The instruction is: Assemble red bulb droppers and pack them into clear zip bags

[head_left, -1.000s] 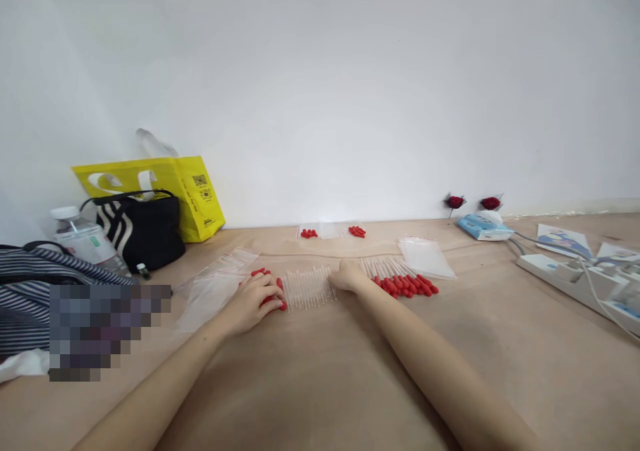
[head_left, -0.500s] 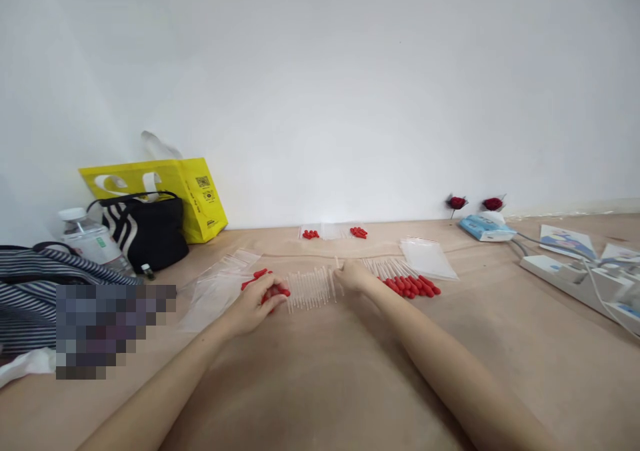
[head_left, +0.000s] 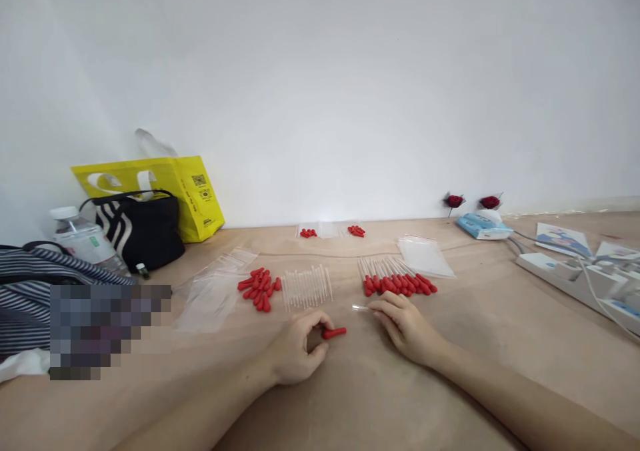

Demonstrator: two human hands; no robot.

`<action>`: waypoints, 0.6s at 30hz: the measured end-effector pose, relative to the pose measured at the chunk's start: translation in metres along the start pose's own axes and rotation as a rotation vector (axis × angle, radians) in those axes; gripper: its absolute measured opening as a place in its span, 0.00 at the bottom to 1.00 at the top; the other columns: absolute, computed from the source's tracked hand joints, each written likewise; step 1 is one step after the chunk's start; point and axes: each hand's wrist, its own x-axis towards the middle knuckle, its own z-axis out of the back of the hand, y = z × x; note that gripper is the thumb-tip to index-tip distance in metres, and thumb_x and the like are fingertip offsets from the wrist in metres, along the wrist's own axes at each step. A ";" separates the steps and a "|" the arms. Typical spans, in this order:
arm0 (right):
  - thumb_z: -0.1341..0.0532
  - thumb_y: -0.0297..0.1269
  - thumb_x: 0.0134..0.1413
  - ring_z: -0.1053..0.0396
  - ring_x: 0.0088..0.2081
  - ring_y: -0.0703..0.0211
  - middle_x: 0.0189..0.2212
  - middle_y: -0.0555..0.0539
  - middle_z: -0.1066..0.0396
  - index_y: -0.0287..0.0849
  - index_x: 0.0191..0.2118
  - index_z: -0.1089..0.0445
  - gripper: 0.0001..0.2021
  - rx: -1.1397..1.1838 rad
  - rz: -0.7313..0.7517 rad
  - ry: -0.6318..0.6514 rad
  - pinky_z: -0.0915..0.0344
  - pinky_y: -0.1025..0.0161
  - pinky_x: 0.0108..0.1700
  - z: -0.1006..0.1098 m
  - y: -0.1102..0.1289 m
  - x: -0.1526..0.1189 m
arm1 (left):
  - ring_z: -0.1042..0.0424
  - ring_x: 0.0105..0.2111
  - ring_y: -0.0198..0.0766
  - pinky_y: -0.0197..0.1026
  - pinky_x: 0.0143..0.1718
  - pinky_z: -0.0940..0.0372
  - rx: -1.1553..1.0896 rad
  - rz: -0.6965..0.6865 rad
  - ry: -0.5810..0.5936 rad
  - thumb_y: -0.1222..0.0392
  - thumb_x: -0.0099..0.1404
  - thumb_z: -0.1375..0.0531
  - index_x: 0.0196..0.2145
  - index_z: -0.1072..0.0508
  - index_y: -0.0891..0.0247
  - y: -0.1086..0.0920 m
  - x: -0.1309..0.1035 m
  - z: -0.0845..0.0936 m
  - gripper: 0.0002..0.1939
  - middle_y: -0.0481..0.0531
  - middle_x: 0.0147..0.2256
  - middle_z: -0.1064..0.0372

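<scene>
My left hand [head_left: 301, 349] pinches a red rubber dropper bulb [head_left: 335, 333] low over the table, its narrow end pointing right. Facing it, my right hand [head_left: 404, 325] is closed on a thin clear dropper tube [head_left: 360, 308] whose free end points left. Tube and bulb are apart. Beyond my left hand lies a loose pile of red bulbs [head_left: 260, 289]. Beside it, a row of clear tubes [head_left: 306, 287] lies side by side. Past my right hand are several droppers with red bulbs fitted on clear tubes [head_left: 395, 279].
Clear zip bags lie at left [head_left: 215, 297] and right [head_left: 427, 256]. Small bags with red bulbs [head_left: 327, 231] rest by the wall. A yellow bag [head_left: 200, 204], black pouch [head_left: 145, 231] and bottle [head_left: 85, 237] stand left. Tissues [head_left: 484, 226] and a power strip [head_left: 575, 277] are right.
Both hands have come back toward me. My left hand has brought a red bulb from the pile, and my right hand has drawn a clear tube away from the right end of the row.
</scene>
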 end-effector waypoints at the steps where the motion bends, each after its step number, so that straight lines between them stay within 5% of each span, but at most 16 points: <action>1: 0.54 0.29 0.57 0.37 0.33 0.58 0.32 0.44 0.34 0.42 0.38 0.36 0.11 -0.003 0.005 0.006 0.41 0.61 0.34 -0.001 0.002 0.000 | 0.33 0.35 0.39 0.42 0.39 0.38 0.012 -0.008 -0.004 0.69 0.50 0.43 0.37 0.33 0.63 0.000 0.000 0.000 0.14 0.52 0.35 0.33; 4: 0.53 0.29 0.57 0.38 0.32 0.59 0.30 0.46 0.34 0.42 0.35 0.37 0.08 -0.006 0.009 0.003 0.42 0.61 0.34 -0.003 0.009 0.001 | 0.35 0.41 0.42 0.44 0.43 0.40 0.047 -0.039 -0.014 0.61 0.52 0.40 0.43 0.32 0.61 0.002 0.004 -0.005 0.18 0.54 0.42 0.35; 9: 0.52 0.31 0.57 0.40 0.28 0.61 0.28 0.47 0.34 0.42 0.34 0.39 0.07 -0.005 0.010 0.007 0.45 0.60 0.36 -0.008 0.012 0.000 | 0.34 0.36 0.39 0.42 0.39 0.40 0.080 -0.028 -0.062 0.66 0.60 0.47 0.32 0.28 0.61 0.006 0.009 -0.015 0.08 0.50 0.33 0.32; 18: 0.50 0.34 0.56 0.44 0.24 0.62 0.21 0.50 0.37 0.42 0.32 0.36 0.07 -0.018 -0.009 -0.041 0.49 0.62 0.31 -0.014 0.019 0.002 | 0.33 0.36 0.40 0.42 0.38 0.40 0.039 0.045 -0.139 0.63 0.62 0.49 0.37 0.31 0.61 0.005 0.006 -0.009 0.08 0.49 0.34 0.30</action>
